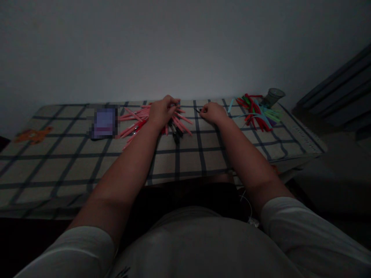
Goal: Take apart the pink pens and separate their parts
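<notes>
My left hand (162, 113) is over a pile of thin pink pens or sticks (136, 116), thumb and fingers pinched together at its far side. Whatever lies between those fingertips is too small and dim to name. From under this hand several black-ended pens (176, 133) point toward me. To the right, my right hand (213, 112) rests low over the checked tablecloth (185, 158), fingers closed. A small, thin dark piece (198, 111) sticks out to the left of its fingertips; its kind cannot be made out.
A tablet or phone (104, 122), blurred, lies left of the pile. Orange pieces (34, 135) are at the far left. Red, green and blue strips (257, 114) lie at the right beside a clear cup (272, 97). A wall (185, 50) stands behind the table.
</notes>
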